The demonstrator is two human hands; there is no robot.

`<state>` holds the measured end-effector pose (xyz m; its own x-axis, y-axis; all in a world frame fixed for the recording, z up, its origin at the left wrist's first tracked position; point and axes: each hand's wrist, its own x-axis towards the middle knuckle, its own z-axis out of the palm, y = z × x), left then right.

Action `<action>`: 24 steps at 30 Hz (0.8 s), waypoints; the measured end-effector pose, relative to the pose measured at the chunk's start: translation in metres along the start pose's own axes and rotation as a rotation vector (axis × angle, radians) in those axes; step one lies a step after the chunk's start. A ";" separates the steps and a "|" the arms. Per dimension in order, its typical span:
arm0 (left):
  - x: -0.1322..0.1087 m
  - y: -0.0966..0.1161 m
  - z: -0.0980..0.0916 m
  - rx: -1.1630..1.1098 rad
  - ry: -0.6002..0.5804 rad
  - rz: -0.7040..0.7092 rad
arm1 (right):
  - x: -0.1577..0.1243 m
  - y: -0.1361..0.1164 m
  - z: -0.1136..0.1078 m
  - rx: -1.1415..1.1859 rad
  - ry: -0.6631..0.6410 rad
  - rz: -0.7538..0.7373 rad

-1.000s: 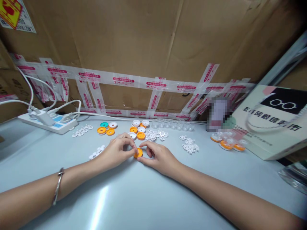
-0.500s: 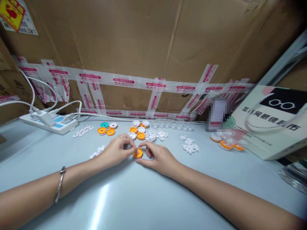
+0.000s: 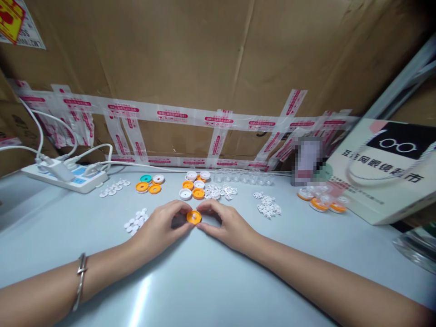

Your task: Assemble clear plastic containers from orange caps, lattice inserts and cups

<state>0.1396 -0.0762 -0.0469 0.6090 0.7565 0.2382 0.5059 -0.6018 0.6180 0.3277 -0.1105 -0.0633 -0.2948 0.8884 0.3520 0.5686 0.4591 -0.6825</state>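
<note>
An orange round plastic cap lies on the grey table with a small clear piece at its middle. My left hand curls thumb and fingertips against the cap's left rim. From the opposite side, my right hand pinches its right rim in the same way. Just beyond the hands stands a cluster of white and orange caps, beside a heap of white openwork pieces. Small white discs are scattered by my left forearm.
A power strip with white cables stands at the back left. Green, white and orange caps sit near it. Clear cups line the back beside a taped carton. Capped clear pieces and a paper bag are right.
My left fingertips have moved from the small clear piece at the cap's centre to its left rim. My right fingers have closed in on the right rim. The view has shifted slightly.
</note>
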 end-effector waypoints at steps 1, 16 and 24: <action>0.000 -0.001 0.000 -0.010 -0.009 0.004 | 0.000 -0.001 0.000 -0.005 -0.008 -0.005; 0.000 -0.014 0.004 0.060 0.089 0.268 | -0.003 0.002 -0.001 -0.173 0.005 -0.096; 0.000 -0.017 0.005 0.087 0.106 0.340 | -0.003 0.003 0.001 -0.161 0.026 -0.119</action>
<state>0.1339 -0.0675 -0.0616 0.6868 0.5288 0.4988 0.3379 -0.8398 0.4250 0.3294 -0.1121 -0.0669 -0.3484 0.8266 0.4419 0.6469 0.5532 -0.5249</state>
